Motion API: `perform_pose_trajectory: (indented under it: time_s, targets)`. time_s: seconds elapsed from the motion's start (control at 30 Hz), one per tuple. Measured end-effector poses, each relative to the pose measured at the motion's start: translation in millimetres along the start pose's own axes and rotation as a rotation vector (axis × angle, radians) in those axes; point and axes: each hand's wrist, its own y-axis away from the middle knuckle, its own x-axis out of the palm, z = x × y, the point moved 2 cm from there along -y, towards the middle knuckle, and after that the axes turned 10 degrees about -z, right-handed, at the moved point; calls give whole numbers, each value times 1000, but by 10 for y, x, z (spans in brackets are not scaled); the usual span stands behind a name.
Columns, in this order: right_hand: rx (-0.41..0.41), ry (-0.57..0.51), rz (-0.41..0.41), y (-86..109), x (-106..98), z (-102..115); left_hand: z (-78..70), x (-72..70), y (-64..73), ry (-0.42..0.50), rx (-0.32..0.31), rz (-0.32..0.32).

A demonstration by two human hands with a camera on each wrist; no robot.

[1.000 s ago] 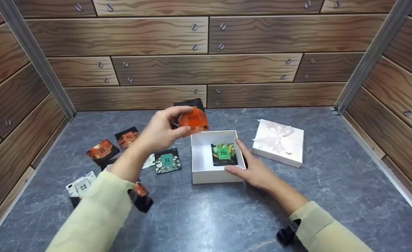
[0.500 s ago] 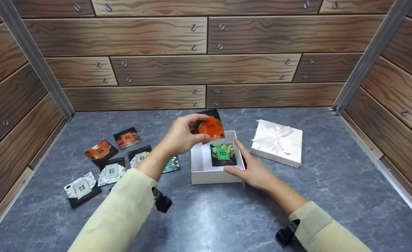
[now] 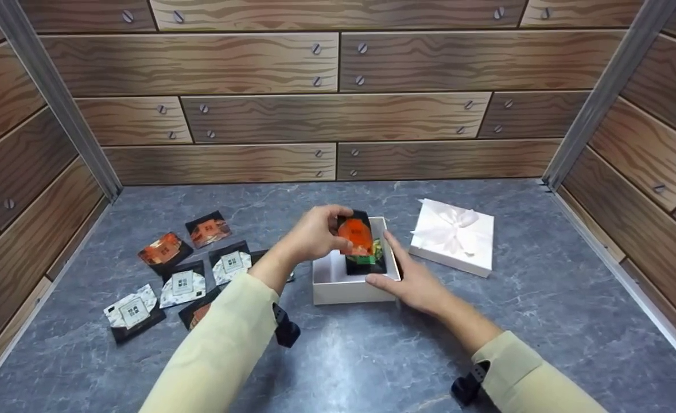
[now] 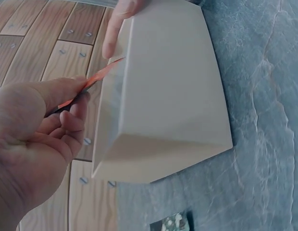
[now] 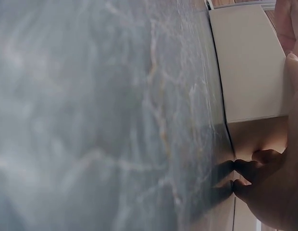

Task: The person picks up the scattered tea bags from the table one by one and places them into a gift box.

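Observation:
My left hand (image 3: pixel 314 234) pinches a black and orange sachet (image 3: pixel 356 234) between thumb and fingers, tilted over the open white box (image 3: pixel 349 294). In the left wrist view that sachet (image 4: pixel 98 77) appears nearly edge-on beside the box's rim. Inside the box, toward its right, lies a green and black sachet (image 3: pixel 365 267), partly covered by the orange one. My right hand (image 3: pixel 421 284) grips the right side of the box, thumb at the front edge. Its curled lower fingers (image 5: pixel 242 185) touch the tabletop in the right wrist view.
Right of the box lies a white lid (image 3: pixel 454 238) with a ribbon bow. Several sachets spread over the left of the marbled table, among them a white one (image 3: pixel 131 310) and an orange one (image 3: pixel 164 251). Wood-patterned walls (image 3: pixel 257 63) enclose the back and sides.
My left hand has carried the orange sachet rightward and down, from the box's back left to over the green sachet. The right hand stays on the box.

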Motion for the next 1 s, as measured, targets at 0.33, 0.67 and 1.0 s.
perform_pose_trajectory:
  time_s: [0.33, 0.67, 1.0]
  targets:
    - [-2, -5, 1, 27, 33, -9, 149, 158, -65, -94, -38, 60]
    - [9, 0, -2, 30, 13, -25, 146, 260, -151, -111, -2, 61]
    - [-4, 17, -6, -5, -1, -8, 151, 381, -219, -139, 19, 52]
